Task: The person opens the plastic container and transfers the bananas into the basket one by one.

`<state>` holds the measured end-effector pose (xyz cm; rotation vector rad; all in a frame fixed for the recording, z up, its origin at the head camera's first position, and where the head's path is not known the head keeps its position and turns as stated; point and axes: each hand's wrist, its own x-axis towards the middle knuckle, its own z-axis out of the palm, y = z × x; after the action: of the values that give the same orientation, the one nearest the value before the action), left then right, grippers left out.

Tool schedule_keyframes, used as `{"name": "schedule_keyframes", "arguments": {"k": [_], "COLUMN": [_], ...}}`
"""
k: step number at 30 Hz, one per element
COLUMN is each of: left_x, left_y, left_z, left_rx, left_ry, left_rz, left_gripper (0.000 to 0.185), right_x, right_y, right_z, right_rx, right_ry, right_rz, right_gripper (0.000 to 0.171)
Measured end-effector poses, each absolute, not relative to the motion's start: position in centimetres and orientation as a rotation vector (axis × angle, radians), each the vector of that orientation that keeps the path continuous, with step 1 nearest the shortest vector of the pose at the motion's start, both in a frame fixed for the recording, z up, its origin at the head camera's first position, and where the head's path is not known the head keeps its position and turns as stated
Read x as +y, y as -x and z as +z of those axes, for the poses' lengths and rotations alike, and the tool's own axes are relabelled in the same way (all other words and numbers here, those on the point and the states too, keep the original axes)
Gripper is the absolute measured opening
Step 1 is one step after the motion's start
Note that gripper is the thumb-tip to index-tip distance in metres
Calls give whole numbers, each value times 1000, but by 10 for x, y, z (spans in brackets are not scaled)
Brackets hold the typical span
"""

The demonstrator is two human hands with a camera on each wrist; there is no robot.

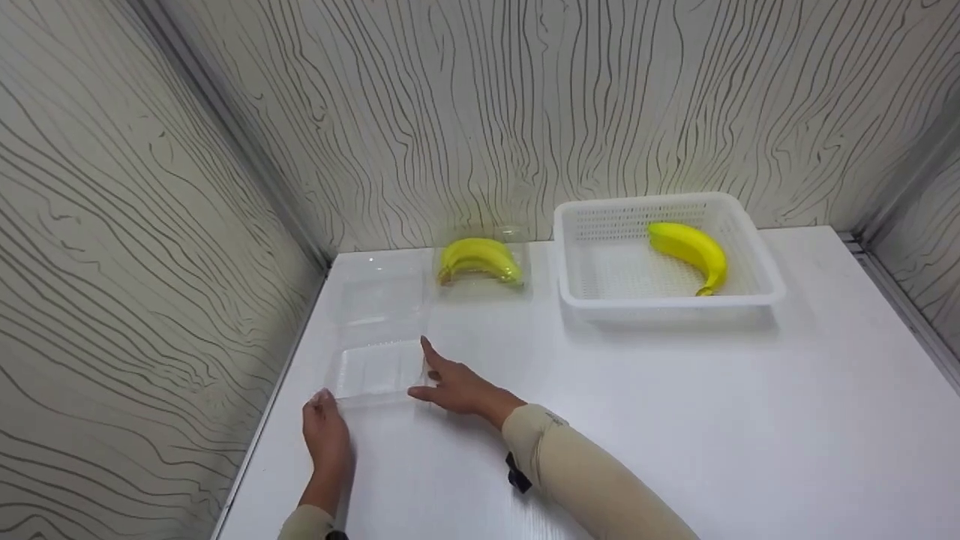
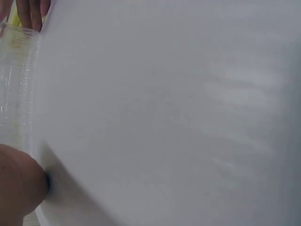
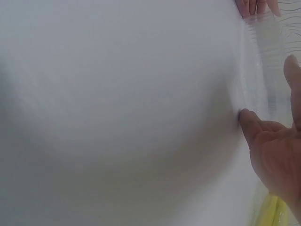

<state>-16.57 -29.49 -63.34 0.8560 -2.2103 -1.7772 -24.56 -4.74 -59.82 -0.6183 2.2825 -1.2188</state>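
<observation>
Near the worktop's (image 1: 675, 420) left edge, our left hand (image 1: 326, 435) and right hand (image 1: 457, 386), fingers straight, touch an empty clear clamshell box (image 1: 375, 367), lid open. Behind it, one banana (image 1: 478, 260) already sits in another clear box (image 1: 517, 247); one yellow banana (image 1: 694, 251) remains in the white basket (image 1: 577, 255) towards the back right. We find no readable writing.

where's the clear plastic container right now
In the head view the clear plastic container lies open at the table's near-left, between the left hand and right hand, in front of the banana bunch.
</observation>
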Motion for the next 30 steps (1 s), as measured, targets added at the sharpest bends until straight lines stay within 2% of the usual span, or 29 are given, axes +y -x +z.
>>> {"name": "schedule_keyframes", "arguments": {"k": [8, 14, 21, 24, 30], "left_x": [-301, -302, -300, -302, -305], "left_y": [184, 203, 224, 231, 238], "left_z": [-627, -623, -621, -618, -612], "left_rx": [-2201, -2163, -1997, -1944, -1997], "left_ry": [-917, -1012, -1118, -1113, -1020], "left_rz": [-1745, -1665, -1595, -1629, -1858], "left_gripper": [85, 84, 70, 64, 74], "right_x": [-54, -58, -66, -69, -70], "right_y": [256, 264, 270, 271, 271], "right_z": [-605, -607, -604, -601, -599], "right_rx": [2273, 2286, 2339, 2345, 2278], "right_ry": [582, 498, 521, 560, 588], "right_rz": [-1337, -1425, -1497, -1469, -1336], "right_gripper": [91, 80, 66, 66, 70]}}
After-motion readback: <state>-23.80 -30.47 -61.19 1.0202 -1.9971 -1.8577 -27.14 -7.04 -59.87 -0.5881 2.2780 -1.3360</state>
